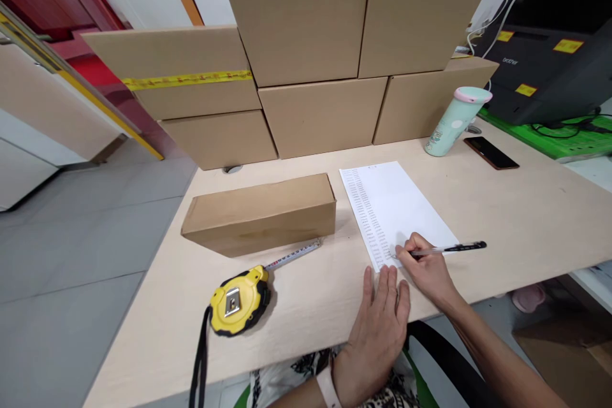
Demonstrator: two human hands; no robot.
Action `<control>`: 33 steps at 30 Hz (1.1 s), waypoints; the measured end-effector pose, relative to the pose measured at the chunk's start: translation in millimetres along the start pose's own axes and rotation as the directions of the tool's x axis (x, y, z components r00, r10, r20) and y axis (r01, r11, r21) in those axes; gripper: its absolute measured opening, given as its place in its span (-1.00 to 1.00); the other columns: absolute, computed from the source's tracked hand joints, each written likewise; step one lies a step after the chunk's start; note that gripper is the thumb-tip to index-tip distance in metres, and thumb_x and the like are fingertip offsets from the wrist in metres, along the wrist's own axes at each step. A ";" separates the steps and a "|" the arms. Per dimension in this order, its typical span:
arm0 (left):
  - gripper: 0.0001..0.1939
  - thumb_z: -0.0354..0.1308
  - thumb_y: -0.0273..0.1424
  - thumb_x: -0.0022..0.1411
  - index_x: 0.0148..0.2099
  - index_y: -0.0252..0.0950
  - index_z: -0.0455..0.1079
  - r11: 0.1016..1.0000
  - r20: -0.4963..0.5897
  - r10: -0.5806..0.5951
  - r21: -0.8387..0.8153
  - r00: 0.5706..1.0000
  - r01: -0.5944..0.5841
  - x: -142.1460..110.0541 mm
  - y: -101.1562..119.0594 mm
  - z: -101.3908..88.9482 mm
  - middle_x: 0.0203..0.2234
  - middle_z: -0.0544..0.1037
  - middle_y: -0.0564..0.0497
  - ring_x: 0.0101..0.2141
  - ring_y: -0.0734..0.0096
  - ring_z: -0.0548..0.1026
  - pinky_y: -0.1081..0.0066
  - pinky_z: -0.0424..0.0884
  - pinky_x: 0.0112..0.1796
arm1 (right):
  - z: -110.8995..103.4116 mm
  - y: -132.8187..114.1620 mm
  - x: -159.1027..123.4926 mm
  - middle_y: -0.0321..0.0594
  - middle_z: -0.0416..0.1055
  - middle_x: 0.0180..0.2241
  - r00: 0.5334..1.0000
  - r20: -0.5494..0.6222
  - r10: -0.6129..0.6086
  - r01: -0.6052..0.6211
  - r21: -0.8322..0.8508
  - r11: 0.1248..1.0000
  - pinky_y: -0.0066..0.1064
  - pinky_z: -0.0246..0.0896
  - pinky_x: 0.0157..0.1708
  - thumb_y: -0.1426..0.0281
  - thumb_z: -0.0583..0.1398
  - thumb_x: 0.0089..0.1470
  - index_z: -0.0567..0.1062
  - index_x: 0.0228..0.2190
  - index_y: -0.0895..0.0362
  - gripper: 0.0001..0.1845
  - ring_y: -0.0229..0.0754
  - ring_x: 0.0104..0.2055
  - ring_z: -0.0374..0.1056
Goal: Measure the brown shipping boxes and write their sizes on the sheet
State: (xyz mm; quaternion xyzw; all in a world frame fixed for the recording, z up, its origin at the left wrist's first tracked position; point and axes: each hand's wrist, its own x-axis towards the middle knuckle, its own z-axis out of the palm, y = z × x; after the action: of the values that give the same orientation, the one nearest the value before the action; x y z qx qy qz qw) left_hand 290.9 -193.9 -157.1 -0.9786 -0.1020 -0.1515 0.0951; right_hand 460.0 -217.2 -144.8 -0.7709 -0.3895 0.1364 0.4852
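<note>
My right hand (427,269) grips a black and clear pen (449,248), its tip at the lower part of a white paper sheet (399,204). Columns of small writing run down the sheet's left side. Fingers outstretched, my left hand (381,315) lies flat at the paper's bottom edge, with a pale band on the wrist. To the left, a yellow and black tape measure (239,301) rests on the table, a short length of blade pulled out. Just behind that blade lies a long brown cardboard box (268,217).
Several large cardboard boxes (322,118) are stacked along the table's (296,299) back edge. At the right stand a mint-green tumbler (458,121) with a pink rim, a dark phone (491,152) lying flat, and a black printer (540,57) on a green surface.
</note>
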 end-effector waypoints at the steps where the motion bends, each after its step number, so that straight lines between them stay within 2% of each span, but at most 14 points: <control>1: -0.53 -0.09 -0.40 0.39 0.26 -0.52 0.19 1.000 -0.002 0.001 0.000 1.000 -0.001 0.1 0.0 -0.2 0.22 0.30 -0.39 0.25 -0.08 0.22 -0.11 0.20 0.17 | -0.1 0.2 0.0 -0.44 0.09 -0.63 1.000 0.002 0.003 -0.003 -0.001 1.000 -0.44 0.04 -0.52 0.27 0.17 0.04 0.17 -0.61 0.03 -0.69 -0.28 -0.56 0.11; 21: -0.51 -0.10 -0.40 0.39 0.28 -0.53 0.17 1.000 -0.003 -0.002 0.018 1.000 0.002 -1.7 0.8 2.7 0.23 0.28 -0.42 0.25 -0.07 0.22 -0.15 0.09 0.22 | 0.1 -0.2 0.4 -0.44 0.09 -0.63 1.000 -0.019 -0.006 0.006 -0.011 1.000 -0.43 0.06 -0.52 0.30 0.16 0.00 0.17 -0.62 0.03 -0.71 -0.28 -0.56 0.12; 26: -0.52 -0.10 -0.41 0.38 0.27 -0.54 0.17 1.000 -0.004 0.004 -0.005 1.000 -0.004 -0.7 0.0 2.3 0.22 0.29 -0.41 0.25 -0.08 0.22 -0.11 0.20 0.18 | -1.1 -1.4 -0.2 -0.43 0.10 -0.64 1.000 -0.017 0.001 -0.002 -0.006 1.000 -0.43 0.06 -0.53 0.30 0.18 0.00 0.18 -0.63 0.03 -0.70 -0.27 -0.56 0.12; 29: -0.52 -0.10 -0.42 0.38 0.27 -0.56 0.16 1.000 0.000 0.013 -0.016 1.000 -0.013 0.3 -0.5 2.7 0.22 0.30 -0.41 0.25 -0.10 0.23 -0.11 0.26 0.16 | -0.5 0.4 -1.5 -0.43 0.12 -0.64 0.998 -0.065 0.000 0.002 0.022 1.000 -0.43 0.09 -0.52 0.27 0.19 0.04 0.20 -0.62 0.03 -0.68 -0.27 -0.56 0.13; 33: -0.52 -0.11 -0.42 0.39 0.27 -0.57 0.15 0.999 0.007 0.016 -0.031 1.000 -0.016 0.2 -1.3 -0.9 0.22 0.29 -0.42 0.25 -0.11 0.22 -0.12 0.30 0.14 | -7.5 5.0 3.2 -0.36 0.30 -0.56 0.989 -0.145 0.003 -0.002 0.004 1.000 -0.42 0.14 -0.49 0.18 0.20 0.10 0.33 -0.47 0.05 -0.75 -0.23 -0.51 0.23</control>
State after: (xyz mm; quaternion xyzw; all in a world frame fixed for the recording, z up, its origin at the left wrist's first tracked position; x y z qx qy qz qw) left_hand 290.5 -192.7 -156.0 -0.9813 -0.0922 -0.1485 0.0809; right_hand 468.9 -220.8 -144.9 -0.7783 -0.3519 0.0814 0.5136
